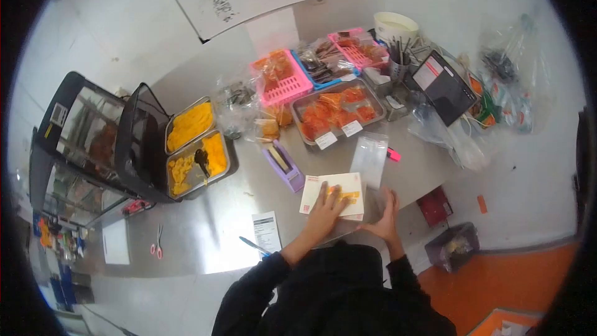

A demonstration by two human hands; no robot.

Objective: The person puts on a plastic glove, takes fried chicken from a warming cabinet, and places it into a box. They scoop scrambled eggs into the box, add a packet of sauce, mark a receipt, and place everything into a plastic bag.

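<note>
Left hand (326, 204): spread flat, grasping nothing, pressing white paper card with orange print (341, 188) onto steel table (236, 236).
Right hand (387, 211): on near end of clear plastic bag (370, 158); pinching or pressing, I cannot tell.
Progress: card outside bag, which looks empty to me.

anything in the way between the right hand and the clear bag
Nothing visible. The right hand already touches the near end of the clear bag. The left hand lies flat on the white card beside it.
</note>
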